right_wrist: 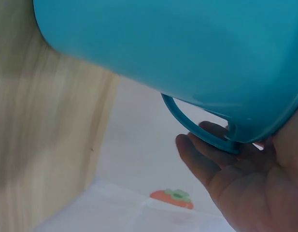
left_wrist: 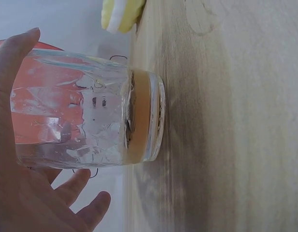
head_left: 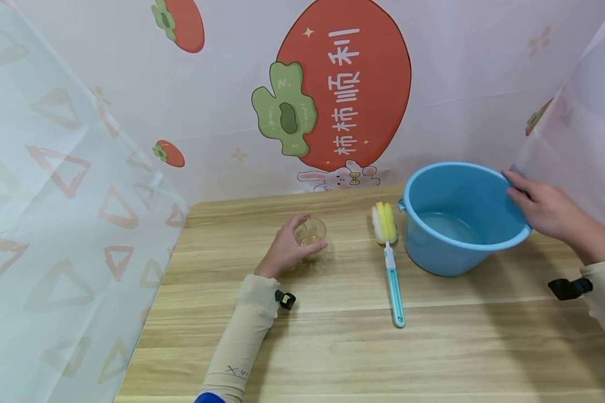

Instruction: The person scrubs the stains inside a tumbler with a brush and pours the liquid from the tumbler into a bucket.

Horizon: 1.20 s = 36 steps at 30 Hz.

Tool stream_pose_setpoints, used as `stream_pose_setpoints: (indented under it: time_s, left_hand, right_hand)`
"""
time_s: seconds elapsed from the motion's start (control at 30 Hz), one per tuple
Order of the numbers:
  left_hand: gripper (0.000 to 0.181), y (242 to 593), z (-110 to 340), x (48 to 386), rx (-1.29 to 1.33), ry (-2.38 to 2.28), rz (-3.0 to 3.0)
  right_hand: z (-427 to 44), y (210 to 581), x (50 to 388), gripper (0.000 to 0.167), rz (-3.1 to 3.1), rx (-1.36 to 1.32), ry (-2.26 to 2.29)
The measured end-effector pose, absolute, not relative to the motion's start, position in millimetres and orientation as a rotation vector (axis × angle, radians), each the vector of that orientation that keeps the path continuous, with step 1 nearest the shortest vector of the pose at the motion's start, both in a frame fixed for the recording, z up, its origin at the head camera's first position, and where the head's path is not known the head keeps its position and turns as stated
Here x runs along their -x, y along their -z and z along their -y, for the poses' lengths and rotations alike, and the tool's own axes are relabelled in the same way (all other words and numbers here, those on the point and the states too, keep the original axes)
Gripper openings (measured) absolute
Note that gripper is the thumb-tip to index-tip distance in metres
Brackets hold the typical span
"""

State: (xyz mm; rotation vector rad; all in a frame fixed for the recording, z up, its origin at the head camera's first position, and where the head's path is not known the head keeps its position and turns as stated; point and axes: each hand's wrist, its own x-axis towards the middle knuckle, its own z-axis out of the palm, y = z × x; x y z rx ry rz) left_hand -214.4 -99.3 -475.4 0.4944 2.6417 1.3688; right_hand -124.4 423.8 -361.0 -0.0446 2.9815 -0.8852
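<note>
A clear glass (head_left: 311, 230) with a shallow layer of brownish liquid stands upright on the wooden table. My left hand (head_left: 288, 249) holds it near the rim, thumb on the near side and fingers round the far side. Up close in the left wrist view, the liquid (left_wrist: 140, 116) lies low in the glass; some lower fingers hang loosely beside it. At the right is a light blue bucket (head_left: 443, 260), tipped slightly. My right hand (head_left: 549, 210) grips its right rim. In the right wrist view, fingers curl by the bucket's handle (right_wrist: 194, 128); part of that grip is hidden.
Between glass and bucket lies a bottle brush (head_left: 393, 285) with a yellow and white sponge head and a blue handle. Patterned cloth (head_left: 222, 112) hangs behind the wooden table (head_left: 333, 352), and further cloth (head_left: 70, 224) hangs at its left.
</note>
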Motion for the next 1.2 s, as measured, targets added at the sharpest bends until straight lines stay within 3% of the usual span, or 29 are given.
stream_pose_setpoints:
  time_s: [0.8, 1.2]
  left_hand:
    - [0.107, 473.4, 103.1, 214.0, -0.543, -1.236, -2.688]
    - [0.099, 481.9, 102.5, 217.6, -0.597, -1.36, -2.694]
  right_hand:
    - [-418.1, 365.1, 120.2, 0.058, -3.02, -0.04, 0.913]
    - [-416.7, 365.6, 121.3, 0.059, -3.04, -0.019, 0.947]
